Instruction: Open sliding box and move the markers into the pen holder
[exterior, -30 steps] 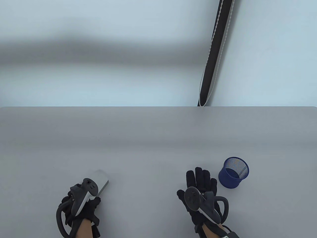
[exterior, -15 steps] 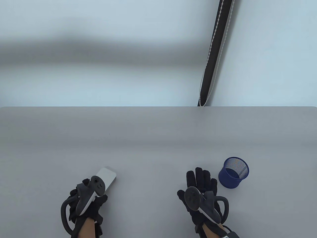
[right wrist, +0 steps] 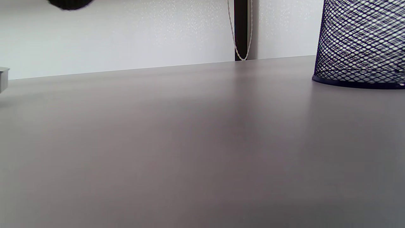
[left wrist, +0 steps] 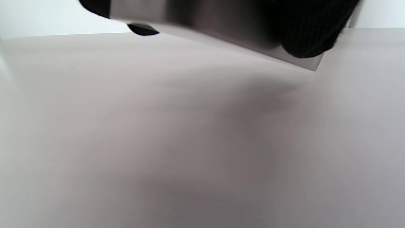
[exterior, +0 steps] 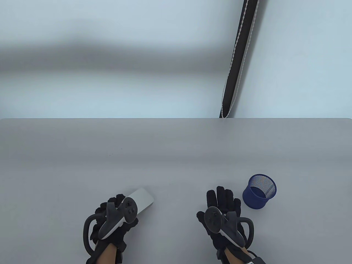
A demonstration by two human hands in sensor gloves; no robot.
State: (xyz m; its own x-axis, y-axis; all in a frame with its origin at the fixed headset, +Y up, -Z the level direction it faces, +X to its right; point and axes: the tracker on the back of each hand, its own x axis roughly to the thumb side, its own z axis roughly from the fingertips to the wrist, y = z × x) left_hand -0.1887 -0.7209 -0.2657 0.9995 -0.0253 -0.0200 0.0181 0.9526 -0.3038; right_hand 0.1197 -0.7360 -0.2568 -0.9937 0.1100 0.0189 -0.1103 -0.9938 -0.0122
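My left hand (exterior: 115,211) grips a flat white sliding box (exterior: 142,200) and holds it tilted a little above the grey table; the far end of the box sticks out toward the upper right. In the left wrist view the box (left wrist: 221,34) fills the top edge with dark fingers (left wrist: 303,34) curled round it, its shadow on the table below. The box is closed as far as I can see; no markers show. My right hand (exterior: 224,200) lies flat on the table, fingers straight, holding nothing. The blue mesh pen holder (exterior: 260,190) stands upright just right of its fingertips, also in the right wrist view (right wrist: 360,44).
The grey table (exterior: 176,154) ends at a far edge against a pale wall. A dark pole with a beaded cord (exterior: 238,60) hangs behind the far edge, right of centre.
My left hand has carried the white box to the right, toward the table's middle, and turned it more sideways. The right hand and the pen holder have stayed still.
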